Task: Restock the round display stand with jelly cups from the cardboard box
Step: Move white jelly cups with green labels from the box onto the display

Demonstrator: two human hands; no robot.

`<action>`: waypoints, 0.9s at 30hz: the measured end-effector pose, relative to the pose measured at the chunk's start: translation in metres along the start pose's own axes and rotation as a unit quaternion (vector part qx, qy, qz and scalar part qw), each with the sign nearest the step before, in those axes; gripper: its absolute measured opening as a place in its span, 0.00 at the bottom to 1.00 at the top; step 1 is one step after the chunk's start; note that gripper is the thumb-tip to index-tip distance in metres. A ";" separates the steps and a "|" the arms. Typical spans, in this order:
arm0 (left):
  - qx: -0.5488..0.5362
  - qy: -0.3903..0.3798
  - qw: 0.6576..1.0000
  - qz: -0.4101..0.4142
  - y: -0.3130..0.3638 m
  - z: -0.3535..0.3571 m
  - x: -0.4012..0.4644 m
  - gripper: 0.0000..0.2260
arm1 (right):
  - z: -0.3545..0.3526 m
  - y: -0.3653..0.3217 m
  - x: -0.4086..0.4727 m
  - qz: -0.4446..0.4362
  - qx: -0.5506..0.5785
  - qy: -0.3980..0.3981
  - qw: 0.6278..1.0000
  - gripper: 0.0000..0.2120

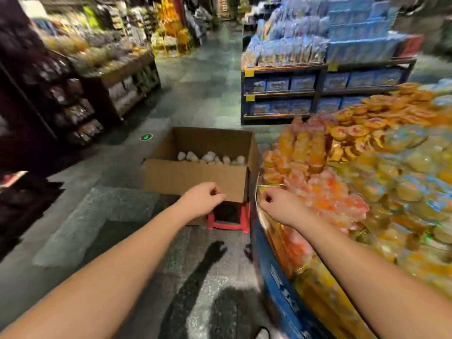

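An open cardboard box (195, 174) stands on a red stool (230, 222) just left of the round display stand (281, 280), whose wall is blue. Pale jelly cups (210, 156) lie in the bottom of the box. The stand is heaped with orange and pink jelly cups (320, 194) and yellow-lidded cups (403, 192). My left hand (205, 199) hovers in front of the box's near wall, fingers loosely curled, holding nothing I can see. My right hand (278, 204) hangs over the stand's left rim, also loosely curled with nothing visible in it.
A shelf unit of blue packages (318, 89) stands behind the stand. Snack shelves (110, 77) line the left of the aisle, with a dark rack (36, 106) nearer. Tiled floor (195, 69) runs between them. The view is motion-blurred.
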State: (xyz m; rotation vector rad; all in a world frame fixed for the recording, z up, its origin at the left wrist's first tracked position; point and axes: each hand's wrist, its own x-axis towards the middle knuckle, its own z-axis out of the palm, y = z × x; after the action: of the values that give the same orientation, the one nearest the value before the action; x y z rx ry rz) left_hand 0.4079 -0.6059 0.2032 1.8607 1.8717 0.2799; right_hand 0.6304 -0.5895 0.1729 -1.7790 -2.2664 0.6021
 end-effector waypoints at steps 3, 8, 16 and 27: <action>0.005 0.002 0.999 -0.038 -0.036 -0.006 0.038 0.11 | 0.023 -0.016 0.058 -0.002 -0.020 -0.031 0.999 0.11; 0.042 -0.013 0.996 -0.074 -0.088 -0.020 0.126 0.12 | 0.062 -0.023 0.173 -0.009 -0.001 -0.078 0.997 0.12; 0.046 -0.062 0.990 -0.119 -0.146 -0.047 0.261 0.11 | 0.079 -0.020 0.325 -0.021 -0.037 -0.167 0.985 0.15; -0.030 -0.063 0.989 -0.129 -0.236 -0.075 0.414 0.06 | 0.125 -0.018 0.465 0.025 -0.011 -0.211 0.977 0.12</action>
State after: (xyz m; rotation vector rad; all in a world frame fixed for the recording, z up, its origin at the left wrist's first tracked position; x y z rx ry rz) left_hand 0.1821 -0.1982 0.0779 1.5383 1.9674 0.1252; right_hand 0.4453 -0.1697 0.0246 -1.8666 -2.5011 1.0588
